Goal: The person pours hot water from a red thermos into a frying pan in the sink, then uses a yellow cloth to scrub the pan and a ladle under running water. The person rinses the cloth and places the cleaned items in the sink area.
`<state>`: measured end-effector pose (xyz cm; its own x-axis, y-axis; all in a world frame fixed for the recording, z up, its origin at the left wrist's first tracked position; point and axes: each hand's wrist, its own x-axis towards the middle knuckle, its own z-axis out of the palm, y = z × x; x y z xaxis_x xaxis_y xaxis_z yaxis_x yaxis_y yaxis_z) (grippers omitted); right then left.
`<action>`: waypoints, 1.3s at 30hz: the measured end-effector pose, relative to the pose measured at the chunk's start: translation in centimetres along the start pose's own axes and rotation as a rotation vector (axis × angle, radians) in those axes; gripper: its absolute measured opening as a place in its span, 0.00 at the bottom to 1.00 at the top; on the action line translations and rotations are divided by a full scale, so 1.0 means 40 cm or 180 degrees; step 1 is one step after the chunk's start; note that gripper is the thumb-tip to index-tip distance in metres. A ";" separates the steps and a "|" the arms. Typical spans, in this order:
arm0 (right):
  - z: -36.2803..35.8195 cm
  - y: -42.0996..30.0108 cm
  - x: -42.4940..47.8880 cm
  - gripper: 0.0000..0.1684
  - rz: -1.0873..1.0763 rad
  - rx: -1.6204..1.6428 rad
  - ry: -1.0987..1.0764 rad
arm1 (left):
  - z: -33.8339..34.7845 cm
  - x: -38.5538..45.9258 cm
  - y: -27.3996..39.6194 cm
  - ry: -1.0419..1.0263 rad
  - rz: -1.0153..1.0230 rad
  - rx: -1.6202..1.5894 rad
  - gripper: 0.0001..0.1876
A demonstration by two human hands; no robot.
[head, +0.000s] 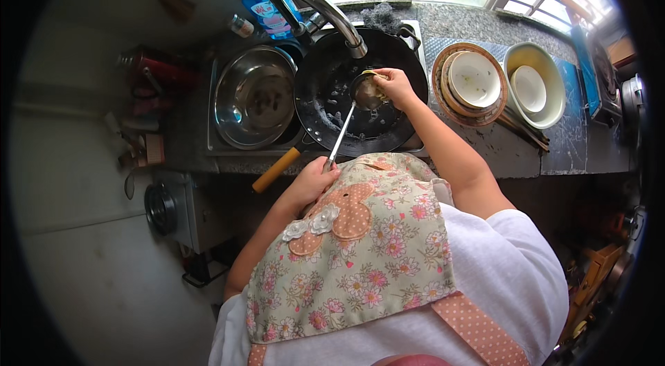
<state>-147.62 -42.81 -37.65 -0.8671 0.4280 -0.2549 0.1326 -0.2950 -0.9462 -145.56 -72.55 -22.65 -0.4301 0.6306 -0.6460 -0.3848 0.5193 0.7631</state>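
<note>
My left hand (317, 179) is closed around the handle of a metal ladle (342, 137), close to my apron. The ladle slants away from me, its bowl (368, 95) over the inside of a black wok (310, 93). At the bowl's rim, my right hand (397, 88) pinches a yellowish scrubber or cloth (384, 96), mostly covered by the fingers and ladle. Soapy water and foam lie in the wok, which sits across the sink with its wooden handle (278, 168) towards me. Above the wok arches a chrome faucet (332, 7).
Left of the wok is a steel basin (244, 122). Behind it stand a blue soap bottle (267, 10) and a small jar (241, 26). A steel wool scourer (382, 17) rests at the back. To the right are stacked bowls (475, 80), a basin with a bowl (556, 90) and chopsticks (524, 132).
</note>
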 end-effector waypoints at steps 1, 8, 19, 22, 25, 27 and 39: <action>-0.006 0.007 0.002 0.13 0.0100 0.0283 -0.0015 | 0.000 0.000 -0.001 -0.0007 0.0041 0.0006 0.07; -0.018 0.045 -0.018 0.12 0.0700 0.1504 0.0053 | -0.005 0.006 -0.002 -0.0061 -0.0087 -0.0028 0.06; 0.058 0.066 -0.076 0.10 0.1569 0.2916 0.0243 | -0.005 -0.001 0.025 0.0044 -0.0174 0.0124 0.07; 0.066 0.043 -0.093 0.09 0.1524 0.2478 0.0104 | -0.015 0.004 0.007 0.0049 -0.0153 0.0117 0.07; 0.037 0.037 -0.096 0.12 0.1357 0.1389 -0.0332 | -0.023 0.008 0.004 -0.0058 -0.0293 0.0003 0.07; 0.019 0.060 -0.074 0.15 0.1139 0.0284 -0.0586 | -0.023 0.009 0.001 -0.0062 -0.0312 -0.0196 0.07; 0.021 0.087 -0.093 0.20 -0.0657 -0.4242 -0.0038 | -0.057 0.022 0.022 -0.0217 -0.1091 -0.1864 0.09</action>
<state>-144.34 -46.15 -39.83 -0.9308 0.3542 -0.0902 0.3563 0.8243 -0.4400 -148.15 -72.87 -22.59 -0.1600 0.5309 -0.8322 -0.8770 0.3105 0.3668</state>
